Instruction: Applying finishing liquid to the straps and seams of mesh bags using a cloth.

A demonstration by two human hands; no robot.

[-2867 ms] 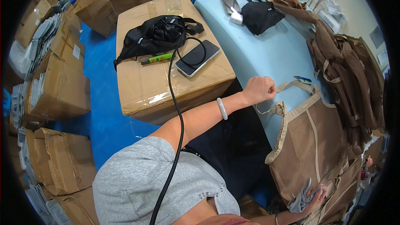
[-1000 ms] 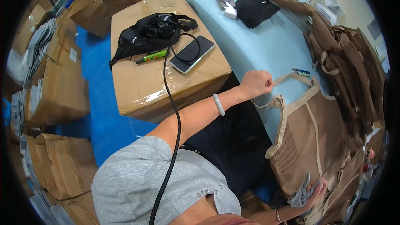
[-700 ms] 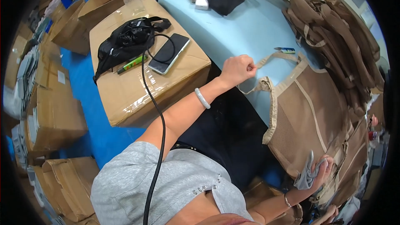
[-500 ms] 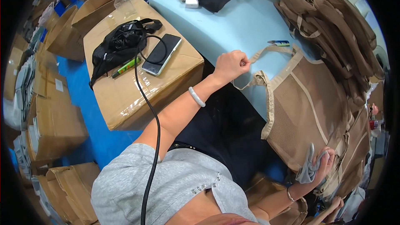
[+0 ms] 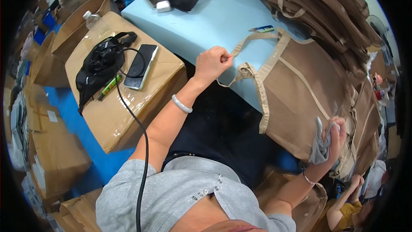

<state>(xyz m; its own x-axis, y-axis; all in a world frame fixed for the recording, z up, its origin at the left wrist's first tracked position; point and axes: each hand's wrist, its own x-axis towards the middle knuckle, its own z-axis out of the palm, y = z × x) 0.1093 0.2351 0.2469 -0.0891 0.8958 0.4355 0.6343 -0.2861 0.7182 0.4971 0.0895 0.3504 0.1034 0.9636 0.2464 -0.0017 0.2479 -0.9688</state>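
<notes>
A brown mesh bag with beige edging lies on the light blue table surface and hangs past its near edge. My left hand is closed in a pinch on the bag's beige strap, pulling it out to the left. Next to that, a second beige strap is bunched in a knot-like loop at the bag's edge. At the bag's right side, my right hand has its fingers curled round a grey cloth. Whether this hand also touches the bag I cannot tell.
Brown bags are heaped at the back right, near a small blue-green cutter. Left, a taped carton bears a black pouch, a phone, a green marker and a bottle. A black cable crosses my left side.
The whole view has shifted, and a co-worker shows more at the lower right. My right hand has moved farther up along the bag with the grey cloth. The left keeps its pinch on the strap.
</notes>
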